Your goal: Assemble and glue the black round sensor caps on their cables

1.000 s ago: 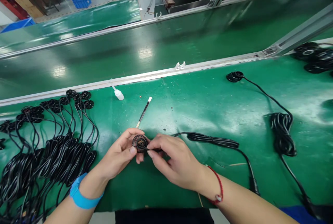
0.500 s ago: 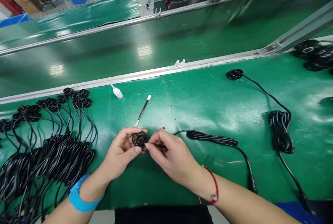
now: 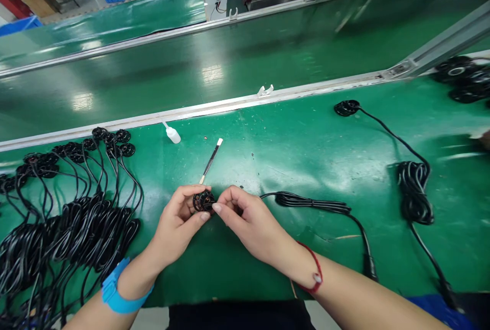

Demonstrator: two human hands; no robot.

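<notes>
Between the thumb and fingers of my left hand (image 3: 182, 217) sits a small round black slotted part (image 3: 202, 201), with coppery bits at its middle. My right hand (image 3: 245, 216) pinches at the right side of this part, where its cable joins; the fingers mostly hide what they grip. From behind the right hand runs a black cable (image 3: 314, 202), bundled in a tied coil and ending in a thick plug (image 3: 369, 267) near the front edge. A thin brush (image 3: 211, 160) with a white end lies just beyond my left fingertips.
At left lie many black coiled cables (image 3: 88, 233) with round ends. A small white bottle (image 3: 172, 135) stands near the white rail (image 3: 214, 110). Another coiled cable (image 3: 415, 192) with a round part is at right. More black parts (image 3: 465, 79) are piled far right, above a hand's edge (image 3: 485, 139).
The round part has turned a little in my left hand, and my right fingers have shifted slightly up and left against it. Part of another hand has appeared at the right edge.
</notes>
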